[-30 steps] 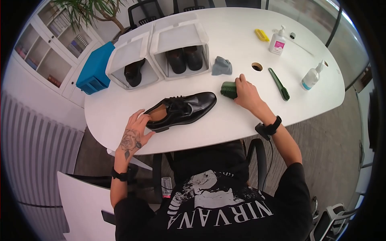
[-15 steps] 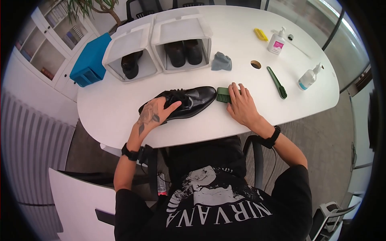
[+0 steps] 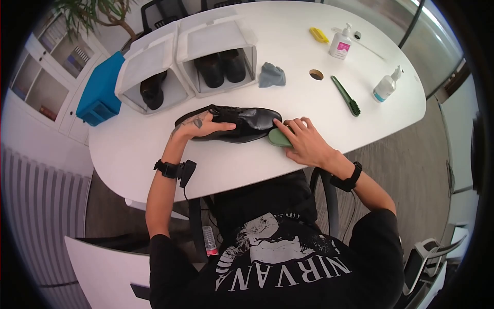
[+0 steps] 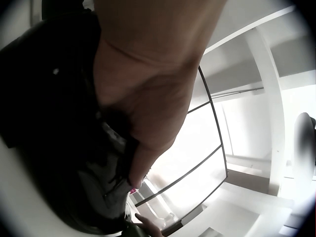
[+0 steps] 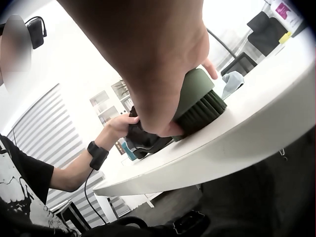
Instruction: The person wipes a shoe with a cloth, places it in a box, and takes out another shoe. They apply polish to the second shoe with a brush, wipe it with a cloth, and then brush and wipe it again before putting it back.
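Gripping green oval bristle brush point(image 3: 278, 137) in right hand point(image 3: 309, 142), beside black leather shoe point(image 3: 256, 120) on white bench point(image 3: 231, 167), near left; cannot tell closure of left hand point(image 3: 202, 126) over shoe. Might tip it, pressing off-centre.

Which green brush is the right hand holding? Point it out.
The wide brush beside the black shoe; the slim, long-handled brush lies untouched on the table.

Behind each grip I see a black wristband point(image 3: 168, 169) and cable point(image 3: 186, 194); farther back, a black T-shirt point(image 3: 378, 247) lettered NIRVANA in white. The left hand point(image 3: 205, 127) bears a tattoo point(image 3: 197, 122).
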Motion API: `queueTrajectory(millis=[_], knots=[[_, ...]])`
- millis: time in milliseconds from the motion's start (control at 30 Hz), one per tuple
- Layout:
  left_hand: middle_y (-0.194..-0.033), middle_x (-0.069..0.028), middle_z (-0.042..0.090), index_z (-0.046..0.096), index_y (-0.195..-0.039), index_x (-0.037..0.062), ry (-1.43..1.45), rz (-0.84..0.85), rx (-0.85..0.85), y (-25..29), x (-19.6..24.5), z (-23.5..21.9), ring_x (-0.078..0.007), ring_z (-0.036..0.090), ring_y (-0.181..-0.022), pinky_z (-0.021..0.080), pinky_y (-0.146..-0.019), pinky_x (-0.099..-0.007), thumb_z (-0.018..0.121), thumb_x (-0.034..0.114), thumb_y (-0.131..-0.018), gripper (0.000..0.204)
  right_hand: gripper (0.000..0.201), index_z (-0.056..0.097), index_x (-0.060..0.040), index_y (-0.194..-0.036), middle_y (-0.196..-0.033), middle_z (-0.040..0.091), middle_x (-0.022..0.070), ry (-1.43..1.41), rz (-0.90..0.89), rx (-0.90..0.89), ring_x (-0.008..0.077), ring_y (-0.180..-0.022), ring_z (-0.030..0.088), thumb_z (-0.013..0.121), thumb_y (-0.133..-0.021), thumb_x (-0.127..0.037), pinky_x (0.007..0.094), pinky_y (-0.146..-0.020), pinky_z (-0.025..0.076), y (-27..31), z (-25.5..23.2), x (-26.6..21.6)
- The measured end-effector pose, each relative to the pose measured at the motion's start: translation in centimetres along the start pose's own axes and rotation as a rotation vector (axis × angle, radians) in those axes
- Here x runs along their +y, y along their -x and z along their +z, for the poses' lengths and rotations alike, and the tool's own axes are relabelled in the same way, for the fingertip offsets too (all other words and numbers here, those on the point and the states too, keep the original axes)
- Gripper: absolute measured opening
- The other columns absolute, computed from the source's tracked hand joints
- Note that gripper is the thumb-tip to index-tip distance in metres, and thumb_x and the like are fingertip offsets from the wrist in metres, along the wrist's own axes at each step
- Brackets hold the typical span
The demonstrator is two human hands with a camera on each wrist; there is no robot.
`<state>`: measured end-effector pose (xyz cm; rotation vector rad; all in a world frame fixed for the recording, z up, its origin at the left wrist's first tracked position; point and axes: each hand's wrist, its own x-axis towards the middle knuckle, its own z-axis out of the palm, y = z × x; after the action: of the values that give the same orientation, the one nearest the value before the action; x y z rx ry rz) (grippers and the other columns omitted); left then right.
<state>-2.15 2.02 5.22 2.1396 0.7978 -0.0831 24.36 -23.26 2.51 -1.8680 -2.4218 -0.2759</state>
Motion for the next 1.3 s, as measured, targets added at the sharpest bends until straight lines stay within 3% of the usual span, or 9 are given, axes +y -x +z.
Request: queueTrajectory(millis=[100,200,367,500,667,767,933,1167,1300], knots=[[-0.11,-0.0059,0.08,0.08,-0.12,0.0056,0.09,0.109,-0.114,-2.5,-0.1,-0.6,-0.0171,0.067,-0.102,0.051,-0.097,-0.0316,0.093,0.044,-0.082,0.055,0.082,0.031,-0.0044,-0.168,-0.129,0.057,0.0198,-0.077,0.021,-0.013,0.0339,-0.119,0.059,0.068,-0.101,-0.035,0.0434,-0.101,0.049,1.0,0.7,0.0],[-0.114,-0.0066,0.079,0.079,-0.12,0.0027,0.132,0.036,-0.119,-5.8,-1.3,-0.5,-0.0185,0.068,-0.106,0.051,-0.1,-0.0319,0.094,0.034,-0.081,0.053,0.075,0.038,-0.0117,-0.167,-0.133,0.055,0.021,-0.208,0.135,-0.069,0.0372,-0.117,0.06,0.067,-0.103,-0.036,0.0449,-0.101,0.052,1.7,0.0,0.4],[-0.122,-0.0081,0.076,0.075,-0.127,-0.0005,0.427,0.086,-0.14,-5.4,0.0,-0.8,-0.0182,0.066,-0.114,0.048,-0.106,-0.0311,0.091,0.03,-0.086,0.053,0.065,0.047,-0.0171,-0.163,-0.125,0.055,0.0223,-0.346,0.376,0.213,0.0402,-0.112,0.06,0.068,-0.103,-0.031,0.0467,-0.094,0.053,0.8,-3.6,0.2],[-0.127,-0.0107,0.072,0.071,-0.133,-0.0045,0.489,0.138,-0.238,-5.8,0.3,0.5,-0.0193,0.063,-0.119,0.046,-0.109,-0.0331,0.09,0.035,-0.087,0.063,0.063,0.049,-0.0176,-0.163,-0.124,0.056,0.022,-0.227,0.34,0.357,0.0392,-0.11,0.059,0.068,-0.104,-0.031,0.0457,-0.093,0.053,-3.2,-3.9,0.0],[-0.134,-0.0248,0.067,0.062,-0.135,-0.0155,-0.036,-0.026,-0.09,-5.9,3.5,1.2,-0.0337,0.06,-0.129,0.045,-0.11,-0.0382,0.09,0.059,-0.073,0.101,0.057,0.049,-0.0235,-0.163,-0.122,0.057,0.022,-0.227,0.447,0.3,0.038,-0.108,0.062,0.062,-0.107,-0.03,0.0466,-0.089,0.055,-8.6,0.0,0.5],[-0.14,-0.0308,0.059,0.055,-0.138,-0.0197,0.002,-0.018,-0.067,-10.5,-1.2,2.9,-0.0377,0.055,-0.134,0.044,-0.111,-0.0431,0.09,0.06,-0.068,0.111,0.055,0.05,-0.0219,-0.161,-0.117,0.059,0.0217,-0.049,0.513,0.241,0.0375,-0.105,0.063,0.06,-0.108,-0.03,0.0458,-0.086,0.057,-9.4,0.0,-0.6],[-0.137,-0.0296,0.061,0.057,-0.138,-0.0181,-0.003,-0.014,-0.114,-8.0,1.7,1.3,-0.0369,0.056,-0.13,0.045,-0.11,-0.0415,0.089,0.063,-0.069,0.111,0.055,0.052,-0.0076,-0.153,-0.115,0.06,0.0258,-0.082,0.524,0.145,0.0396,-0.105,0.062,0.063,-0.103,-0.026,0.0468,-0.087,0.057,-6.5,-1.2,-3.8],[-0.138,-0.0281,0.062,0.056,-0.14,-0.0175,-0.057,-0.07,-0.054,-7.8,1.6,1.9,-0.0348,0.055,-0.134,0.044,-0.112,-0.0403,0.089,0.064,-0.068,0.114,0.045,0.059,0.0003,-0.139,-0.124,0.06,0.0264,-0.094,0.492,0.444,0.043,-0.11,0.06,0.062,-0.097,-0.016,0.0506,-0.091,0.055,-10.5,2.8,0.7],[-0.144,-0.0306,0.06,0.053,-0.144,-0.0174,-0.014,-0.015,-0.095,-9.0,0.6,2.2,-0.0365,0.054,-0.139,0.043,-0.115,-0.0414,0.088,0.064,-0.07,0.115,0.044,0.063,-0.0004,-0.134,-0.132,0.06,0.0173,-0.082,0.488,0.363,0.0395,-0.108,0.059,0.067,-0.092,-0.013,0.0481,-0.09,0.055,-8.1,0.1,-4.5]])
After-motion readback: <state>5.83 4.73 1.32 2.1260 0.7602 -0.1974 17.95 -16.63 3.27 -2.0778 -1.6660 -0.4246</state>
